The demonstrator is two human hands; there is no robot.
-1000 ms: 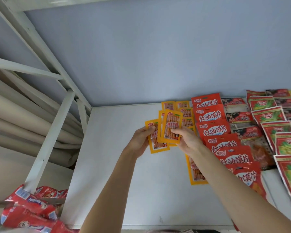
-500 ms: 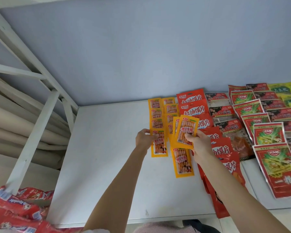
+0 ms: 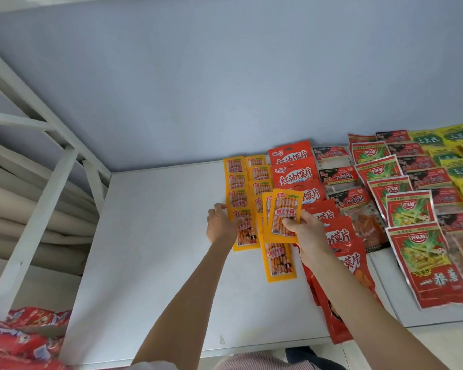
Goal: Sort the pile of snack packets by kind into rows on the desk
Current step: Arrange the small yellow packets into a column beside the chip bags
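While the left hand (image 3: 222,225) presses its fingers on the nearest orange beef-stick packet (image 3: 245,231) of the left orange column, laying it flat on the white desk (image 3: 150,249), the right hand (image 3: 304,231) pinches a small fan of the same orange packets (image 3: 284,216) by their lower edge, thumb on the front; the step in hand, as I judge it, is dealing the orange kind into its rows; two orange columns already run from the wall toward the person, just left of the red chip packets (image 3: 294,177), and one more orange packet (image 3: 277,259) lies at the near end of the right column. Beyond the red ones lie dark red noodle-snack packets (image 3: 340,177), red-and-green packets (image 3: 409,209) and yellow-green packets (image 3: 457,156) in their own rows; an unsorted heap of red wrappers (image 3: 19,340) sits at the lower left, off the desk. The held fan stands above the right column, long axis running near to far, leaning a little right at the top, print upright with the brand mark at the far end, matching the laid packets; the next move probably calls for the left hand to let go of the placed packet and draw another from the fan, setting it down overlapping its neighbour, same way up, edges square so that the column stays straight.
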